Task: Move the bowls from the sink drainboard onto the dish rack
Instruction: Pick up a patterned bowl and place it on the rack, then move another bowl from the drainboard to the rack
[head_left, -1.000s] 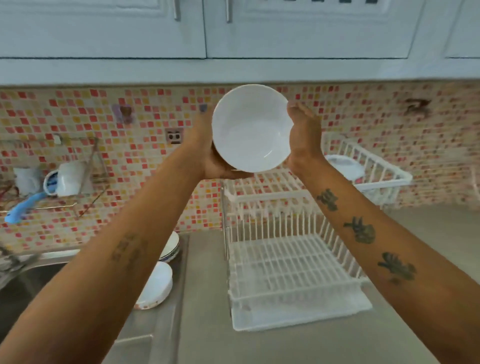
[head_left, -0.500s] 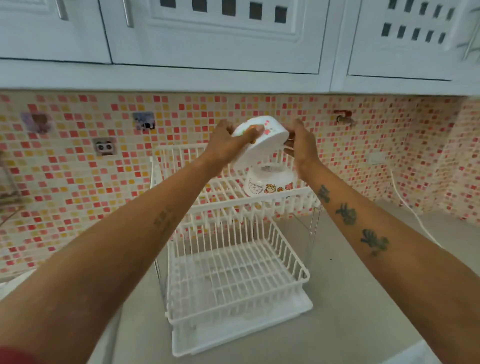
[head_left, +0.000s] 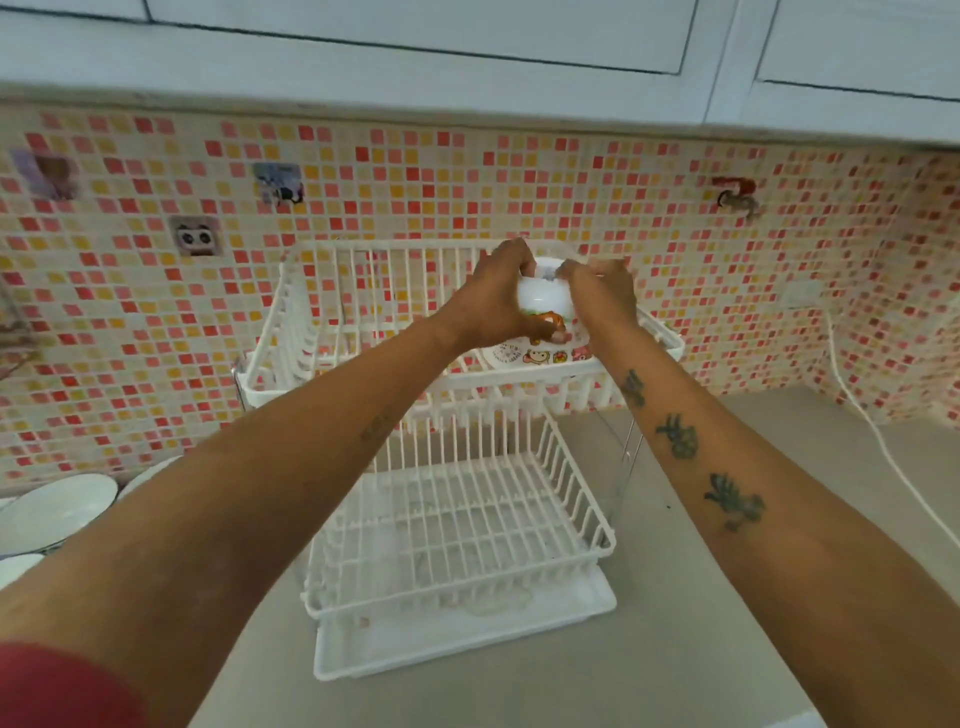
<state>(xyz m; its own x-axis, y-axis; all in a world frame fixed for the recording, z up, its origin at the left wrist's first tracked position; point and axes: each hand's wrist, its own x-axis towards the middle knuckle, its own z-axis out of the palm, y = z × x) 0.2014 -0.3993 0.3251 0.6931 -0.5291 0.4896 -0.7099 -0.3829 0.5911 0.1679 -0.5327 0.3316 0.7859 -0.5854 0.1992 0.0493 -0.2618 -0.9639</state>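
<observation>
Countertop (head_left: 727, 597) fills the lower frame, carrying a white 2-tier dish rack (head_left: 457, 525) at center. On its upper tier sits an upturned cartoon-printed bowl (head_left: 535, 356). Above it, at center frame, left hand (head_left: 498, 301) and right hand (head_left: 602, 296) grasp a second upturned bowl (head_left: 545, 301) from either side. More white bowls (head_left: 57, 506) lie at the left edge.
</observation>
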